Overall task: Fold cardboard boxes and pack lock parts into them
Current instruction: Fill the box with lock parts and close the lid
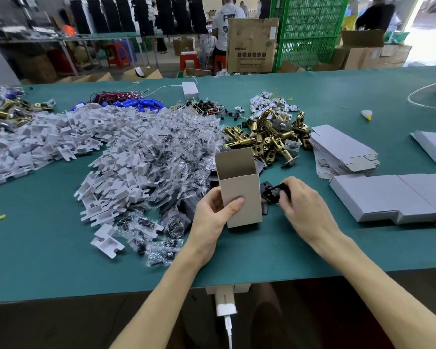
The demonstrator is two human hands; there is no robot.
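Your left hand (210, 215) grips the upright, open-topped cardboard box (239, 195) standing on the green counter (275, 253), thumb across its matte grey front. Just beside it, your right hand (305, 205) pinches a flat black lock part (271, 191) in curled fingers. If that hard edge catches the rim, the thin wall could buckle or the box could tip.

Small factory packing workshop. Long green-covered surface (337, 96) heaped with bulk stock: brass latches (269, 137), clear bags of small parts (176, 147), white plastic inserts (68, 137), flat box blanks (342, 149). Behind it: stacked green crates (310, 28), shipping cartons (252, 46), red stools (116, 54), another worker (227, 23) standing.
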